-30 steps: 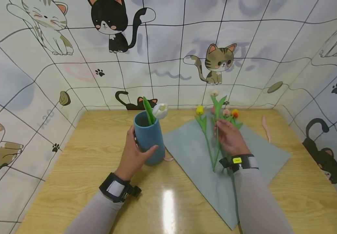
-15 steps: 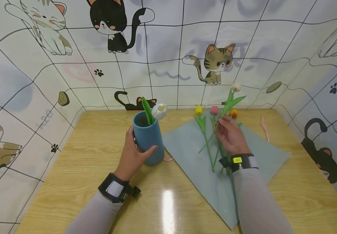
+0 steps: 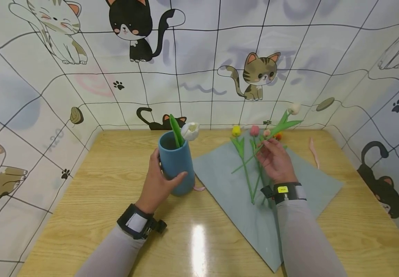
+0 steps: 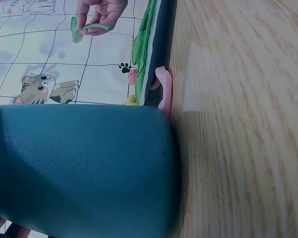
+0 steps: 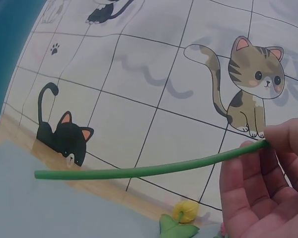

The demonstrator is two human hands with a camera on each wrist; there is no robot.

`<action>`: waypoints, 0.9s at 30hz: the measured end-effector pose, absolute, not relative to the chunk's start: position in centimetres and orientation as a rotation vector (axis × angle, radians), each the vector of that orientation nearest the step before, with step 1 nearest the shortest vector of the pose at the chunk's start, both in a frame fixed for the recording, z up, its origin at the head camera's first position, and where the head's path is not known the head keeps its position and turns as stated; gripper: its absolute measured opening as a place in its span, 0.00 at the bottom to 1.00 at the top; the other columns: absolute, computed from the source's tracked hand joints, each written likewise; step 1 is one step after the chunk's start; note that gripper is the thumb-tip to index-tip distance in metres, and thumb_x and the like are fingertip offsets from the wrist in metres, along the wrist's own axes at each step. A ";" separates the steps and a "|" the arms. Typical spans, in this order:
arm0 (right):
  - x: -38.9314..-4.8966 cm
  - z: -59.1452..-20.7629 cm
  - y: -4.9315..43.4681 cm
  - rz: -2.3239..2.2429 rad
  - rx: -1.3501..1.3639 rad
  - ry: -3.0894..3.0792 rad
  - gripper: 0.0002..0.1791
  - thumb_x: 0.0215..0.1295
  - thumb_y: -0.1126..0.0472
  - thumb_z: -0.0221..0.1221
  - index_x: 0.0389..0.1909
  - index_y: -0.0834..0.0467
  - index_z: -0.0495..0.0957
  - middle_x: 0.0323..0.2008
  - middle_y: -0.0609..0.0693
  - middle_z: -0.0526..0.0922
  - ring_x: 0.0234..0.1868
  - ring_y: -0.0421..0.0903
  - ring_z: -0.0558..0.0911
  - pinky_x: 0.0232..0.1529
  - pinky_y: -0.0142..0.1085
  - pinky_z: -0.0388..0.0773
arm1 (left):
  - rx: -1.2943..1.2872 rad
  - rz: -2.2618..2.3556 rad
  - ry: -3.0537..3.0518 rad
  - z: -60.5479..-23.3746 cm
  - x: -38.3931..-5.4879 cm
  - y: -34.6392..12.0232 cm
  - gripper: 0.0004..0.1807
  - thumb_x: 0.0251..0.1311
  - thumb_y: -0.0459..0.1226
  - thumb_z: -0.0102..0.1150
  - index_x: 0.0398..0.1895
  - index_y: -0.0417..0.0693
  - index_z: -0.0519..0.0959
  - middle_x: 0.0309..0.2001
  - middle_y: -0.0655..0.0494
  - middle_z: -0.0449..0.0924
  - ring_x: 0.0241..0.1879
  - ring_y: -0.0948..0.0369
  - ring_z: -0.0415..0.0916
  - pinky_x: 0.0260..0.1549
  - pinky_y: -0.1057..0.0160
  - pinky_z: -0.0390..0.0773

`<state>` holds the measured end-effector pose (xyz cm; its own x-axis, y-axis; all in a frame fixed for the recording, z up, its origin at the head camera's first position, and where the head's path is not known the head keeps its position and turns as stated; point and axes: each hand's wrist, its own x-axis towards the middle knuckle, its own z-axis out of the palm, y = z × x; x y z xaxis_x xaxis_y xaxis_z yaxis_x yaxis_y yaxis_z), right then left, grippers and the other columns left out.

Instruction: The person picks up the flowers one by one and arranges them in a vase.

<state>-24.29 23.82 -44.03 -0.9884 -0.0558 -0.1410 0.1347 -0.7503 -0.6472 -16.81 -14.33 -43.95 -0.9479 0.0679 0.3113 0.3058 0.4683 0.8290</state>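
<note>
The left hand [image 3: 158, 184] has its grip round the vase [image 3: 178, 163] on the counter [image 3: 116, 161], a white tulip [image 3: 189, 131] inside. Next, a yellow tulip [image 3: 236, 130] and a pink tulip [image 3: 254, 130] lie on paper [image 3: 227, 188]; above it the right hand [image 3: 276, 161] pinches a pale tulip [image 3: 284, 124] by its stem.

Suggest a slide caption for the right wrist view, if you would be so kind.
Fingers pinch a green stem above a yellow tulip, before a cat-print backdrop.
</note>
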 end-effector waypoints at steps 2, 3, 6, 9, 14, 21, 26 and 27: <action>-24.4 -44.0 23.9 -2.865 0.159 0.986 0.10 0.75 0.69 0.58 0.49 0.54 0.81 0.38 0.49 0.86 0.42 0.43 0.84 0.45 0.35 0.85 | -0.316 -1.479 -2.485 -43.9 -16.8 -14.3 0.61 0.56 0.45 0.78 0.83 0.59 0.43 0.77 0.47 0.57 0.76 0.45 0.62 0.70 0.30 0.65; -24.4 -44.0 23.9 -2.877 0.150 0.930 0.10 0.76 0.70 0.56 0.48 0.55 0.81 0.38 0.50 0.86 0.41 0.44 0.84 0.44 0.36 0.85 | -0.316 -1.482 -2.485 -43.9 -16.8 -14.3 0.61 0.56 0.44 0.78 0.83 0.59 0.43 0.77 0.47 0.57 0.76 0.45 0.62 0.70 0.30 0.65; -24.3 -43.7 24.0 -2.910 0.122 0.777 0.11 0.77 0.71 0.53 0.48 0.56 0.81 0.39 0.51 0.86 0.41 0.45 0.85 0.45 0.37 0.85 | -0.323 -1.487 -2.482 -43.8 -16.8 -14.3 0.61 0.56 0.45 0.78 0.83 0.58 0.43 0.76 0.47 0.57 0.76 0.45 0.62 0.70 0.31 0.66; -24.0 -43.3 23.9 -2.932 0.107 0.692 0.11 0.77 0.72 0.52 0.48 0.57 0.81 0.41 0.51 0.87 0.41 0.46 0.85 0.45 0.37 0.85 | -0.328 -1.482 -2.477 -43.7 -16.8 -14.2 0.60 0.56 0.44 0.78 0.83 0.57 0.44 0.76 0.47 0.58 0.76 0.45 0.62 0.70 0.31 0.66; -23.8 -42.5 23.1 -2.961 0.082 0.600 0.10 0.78 0.72 0.51 0.43 0.59 0.81 0.42 0.52 0.89 0.41 0.47 0.86 0.44 0.38 0.85 | -0.325 -1.479 -2.469 -43.7 -16.8 -14.2 0.60 0.56 0.43 0.78 0.83 0.57 0.44 0.76 0.46 0.58 0.75 0.45 0.63 0.70 0.32 0.67; -23.4 -40.7 21.0 -2.979 0.088 0.412 0.06 0.75 0.73 0.54 0.39 0.61 0.78 0.41 0.55 0.86 0.41 0.50 0.86 0.45 0.39 0.86 | -0.322 -1.475 -2.468 -43.7 -16.8 -14.2 0.60 0.56 0.44 0.78 0.83 0.56 0.44 0.75 0.46 0.58 0.75 0.45 0.63 0.69 0.31 0.67; -23.3 -38.7 18.9 -2.968 0.047 0.417 0.07 0.73 0.73 0.58 0.42 0.59 0.73 0.42 0.56 0.85 0.45 0.50 0.85 0.50 0.38 0.85 | -0.317 -1.471 -2.474 -43.7 -16.7 -14.2 0.60 0.56 0.44 0.78 0.83 0.56 0.44 0.75 0.46 0.58 0.75 0.44 0.63 0.69 0.31 0.67; -23.3 -38.3 18.5 -2.965 0.034 0.430 0.07 0.73 0.73 0.58 0.43 0.59 0.73 0.41 0.56 0.85 0.45 0.50 0.85 0.50 0.38 0.85 | -0.316 -1.470 -2.475 -43.7 -16.7 -14.2 0.60 0.56 0.44 0.78 0.83 0.56 0.44 0.75 0.46 0.58 0.75 0.45 0.63 0.69 0.31 0.67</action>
<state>-23.33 18.47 -38.26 -0.9892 -0.1397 -0.0433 0.1462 -0.9486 -0.2806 -16.72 -14.24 -43.66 -0.9465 0.0605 0.3170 0.3073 0.4689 0.8281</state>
